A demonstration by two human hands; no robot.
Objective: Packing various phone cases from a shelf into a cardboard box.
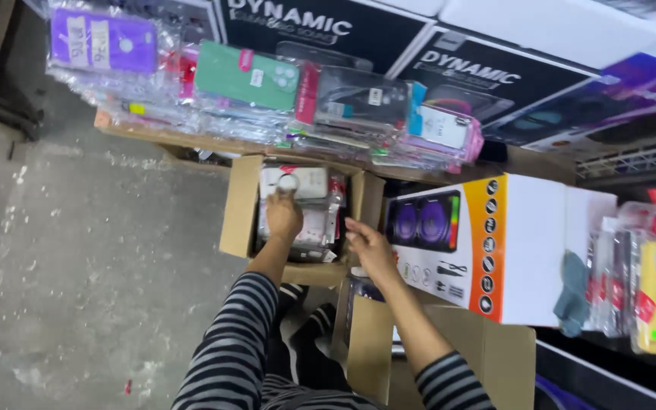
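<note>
Both hands reach into an open brown carton [238, 205] holding white packets [303, 182], while clear-wrapped phone cases [246, 74] in purple, green and pink lie above them and a white-orange speaker box [529, 243] stands just right of the right hand [368, 247].

Grey concrete floor [77, 266] with pale flecks, wooden shelf board [191, 140], stacked dark printed cartons [389, 38] behind, white wire rack [632, 159], dim indoor light

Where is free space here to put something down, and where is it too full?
Free: the grey concrete floor left of the open cardboard box. Crowded: that box, where both hands reach, and the shelf of packaged phone cases above it.
</note>
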